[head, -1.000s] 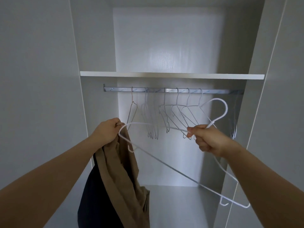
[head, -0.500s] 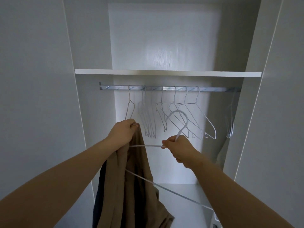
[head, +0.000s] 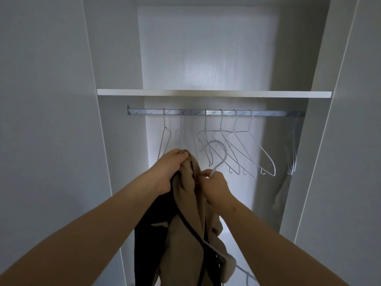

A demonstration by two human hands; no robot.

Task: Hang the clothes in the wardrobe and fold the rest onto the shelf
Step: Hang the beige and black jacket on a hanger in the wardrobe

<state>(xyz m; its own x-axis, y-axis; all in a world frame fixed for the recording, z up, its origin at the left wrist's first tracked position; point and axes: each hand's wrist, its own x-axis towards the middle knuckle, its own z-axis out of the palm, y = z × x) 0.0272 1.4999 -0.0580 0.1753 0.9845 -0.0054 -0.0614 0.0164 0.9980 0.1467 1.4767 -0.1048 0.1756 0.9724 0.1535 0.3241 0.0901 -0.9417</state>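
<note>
A tan garment (head: pixel 185 234) and a dark garment (head: pixel 147 234) are held bunched together, low before the wardrobe opening, with one arm of the wire hanger (head: pixel 225 154) buried in the folds. If that arm is pushed in blind, both garments could be threaded, or the dark trim snagged. The cloth's top is gripped in the curled left hand (head: pixel 171 168); the hanger's neck is pinched by the right hand (head: pixel 216 186), hook upward. Beyond, empty hangers (head: pixel 243 151) are hung on the rail (head: pixel 216 112) beneath the shelf (head: pixel 214 93).

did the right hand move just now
Yes, leftward: the right hand with its white hanger has shifted from below the right half of the rail to mid-rail, beside the beige garment the left hand grips.
</note>
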